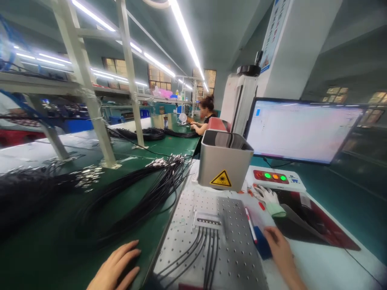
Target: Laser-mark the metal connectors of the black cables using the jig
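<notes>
My left hand (116, 268) is low over the green tabletop, its fingers apart and holding nothing, left of the perforated metal plate (238, 241). On that plate sits a small slotted metal fixture (208, 220) with several black cables (201, 251) running from it toward me. My right hand (280, 247) is at the plate's right side, fingers loosely stretched, beside a dark blue flat piece (262, 241); whether it touches that piece is unclear. A red-and-white marker pen (250, 225) lies next to the blue piece. Above the plate stands the grey laser head (225, 165) with a yellow warning label.
Bundles of black cables (133, 201) with metal ends cover the green table (157, 245) at left. White shelf posts (96, 121) rise there. At right are a monitor (302, 131), a button panel (275, 177) and a white glove (269, 197). A co-worker (207, 114) sits farther back.
</notes>
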`<move>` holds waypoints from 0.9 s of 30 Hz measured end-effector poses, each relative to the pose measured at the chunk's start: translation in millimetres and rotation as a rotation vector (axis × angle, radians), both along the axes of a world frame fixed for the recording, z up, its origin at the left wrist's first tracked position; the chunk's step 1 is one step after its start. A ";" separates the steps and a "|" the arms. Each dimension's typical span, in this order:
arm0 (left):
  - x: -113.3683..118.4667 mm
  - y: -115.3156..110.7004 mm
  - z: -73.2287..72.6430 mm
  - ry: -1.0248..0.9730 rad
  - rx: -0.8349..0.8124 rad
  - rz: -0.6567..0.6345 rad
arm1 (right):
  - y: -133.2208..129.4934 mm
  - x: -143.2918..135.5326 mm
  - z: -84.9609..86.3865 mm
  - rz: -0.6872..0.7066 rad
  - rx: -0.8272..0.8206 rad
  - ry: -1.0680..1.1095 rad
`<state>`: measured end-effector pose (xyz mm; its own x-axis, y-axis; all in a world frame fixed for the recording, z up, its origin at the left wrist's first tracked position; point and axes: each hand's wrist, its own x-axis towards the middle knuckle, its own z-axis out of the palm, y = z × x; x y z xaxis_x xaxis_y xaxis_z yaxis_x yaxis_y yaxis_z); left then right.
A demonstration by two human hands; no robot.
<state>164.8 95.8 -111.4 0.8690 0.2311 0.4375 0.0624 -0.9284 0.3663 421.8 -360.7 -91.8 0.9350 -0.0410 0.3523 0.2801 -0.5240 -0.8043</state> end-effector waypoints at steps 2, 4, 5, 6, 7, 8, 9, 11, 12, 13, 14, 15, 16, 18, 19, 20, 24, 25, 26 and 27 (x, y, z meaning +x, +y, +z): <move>-2.2 -10.4 19.3 0.044 0.002 0.021 | -2.2 0.3 -0.2 -0.011 -0.022 0.008; -2.2 -20.1 38.1 0.104 -0.008 0.017 | -3.7 0.9 -0.3 -0.025 -0.047 0.022; -1.5 -23.3 45.8 0.131 -0.016 0.013 | -3.6 1.1 0.4 -0.023 -0.067 0.020; -0.7 -25.1 51.9 0.150 -0.023 0.010 | -2.7 1.2 2.1 -0.008 -0.095 0.004; -0.1 -25.5 56.6 0.167 -0.029 0.007 | -0.6 0.9 4.9 0.021 -0.130 -0.029; 0.3 -24.9 60.3 0.183 -0.033 0.000 | 2.8 0.3 9.2 0.071 -0.172 -0.074; 0.4 -24.1 63.5 0.202 -0.033 -0.008 | 7.8 -0.7 14.6 0.145 -0.220 -0.122; 1.4 -25.1 70.4 0.245 -0.023 -0.024 | 22.7 -3.1 27.2 0.312 -0.316 -0.184; 2.9 -28.7 74.7 0.258 -0.013 -0.029 | 32.3 -4.0 33.2 0.392 -0.359 -0.190; 5.6 -35.3 79.9 0.267 -0.002 -0.037 | 42.9 -4.3 38.1 0.461 -0.399 -0.183; 9.8 -45.2 85.6 0.270 0.012 -0.052 | 53.9 -3.9 41.4 0.516 -0.436 -0.172; 15.6 -58.3 91.4 0.271 0.025 -0.077 | 64.9 -2.6 42.9 0.560 -0.471 -0.161; 23.0 -74.2 96.9 0.275 0.039 -0.116 | 75.4 -0.4 42.7 0.596 -0.505 -0.153; 42.1 -111.0 104.6 0.298 0.064 -0.220 | 92.7 5.8 38.1 0.651 -0.574 -0.147; 53.3 -129.8 106.0 0.312 0.080 -0.270 | 99.1 9.4 34.6 0.671 -0.610 -0.145; 65.0 -147.7 105.4 0.320 0.097 -0.307 | 103.9 12.9 30.9 0.686 -0.645 -0.141; 109.4 -198.1 86.1 0.269 0.148 -0.351 | 111.7 22.4 21.0 0.687 -0.776 -0.150; 118.1 -205.1 79.1 0.250 0.161 -0.346 | 112.3 23.3 20.5 0.679 -0.799 -0.160; 125.5 -210.3 72.4 0.235 0.178 -0.333 | 113.1 23.7 20.9 0.672 -0.815 -0.170; 131.3 -214.1 66.5 0.225 0.198 -0.315 | 114.2 23.7 22.1 0.668 -0.826 -0.181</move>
<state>296.1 -118.3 -44.9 0.9623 -0.1305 0.2388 -0.1778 -0.9658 0.1885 445.5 -246.5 -69.7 0.6112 0.7724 0.1726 0.7901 -0.5828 -0.1898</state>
